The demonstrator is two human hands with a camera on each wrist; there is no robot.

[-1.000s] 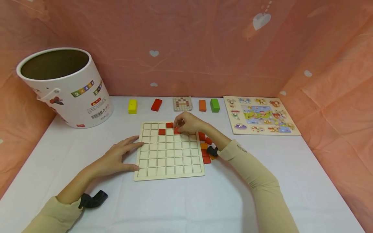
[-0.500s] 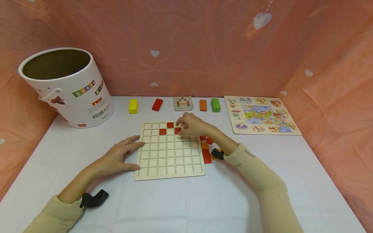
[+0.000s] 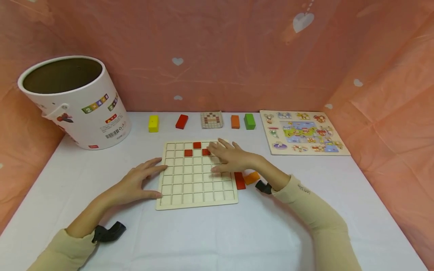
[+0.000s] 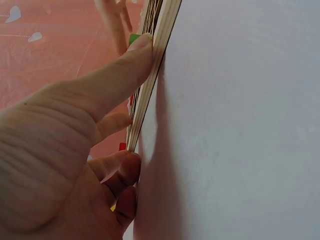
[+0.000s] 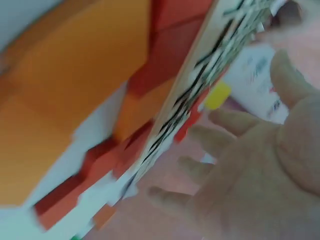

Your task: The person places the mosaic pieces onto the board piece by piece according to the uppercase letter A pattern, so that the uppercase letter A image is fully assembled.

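Board (image 3: pixel 196 188), pale wood grid of square cells, lies flat mid-table with three red tiles (image 3: pixel 197 145) in its top rows. Left hand (image 3: pixel 135 182) rests on its left edge, fingers spread. Right hand (image 3: pixel 234 158), earlier pinching a tile at the top, now lies flat and spread near loose tiles (image 3: pixel 240 180), holding nothing

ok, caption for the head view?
Left hand steadies grid board; right hand lies open over it beside three red tiles.
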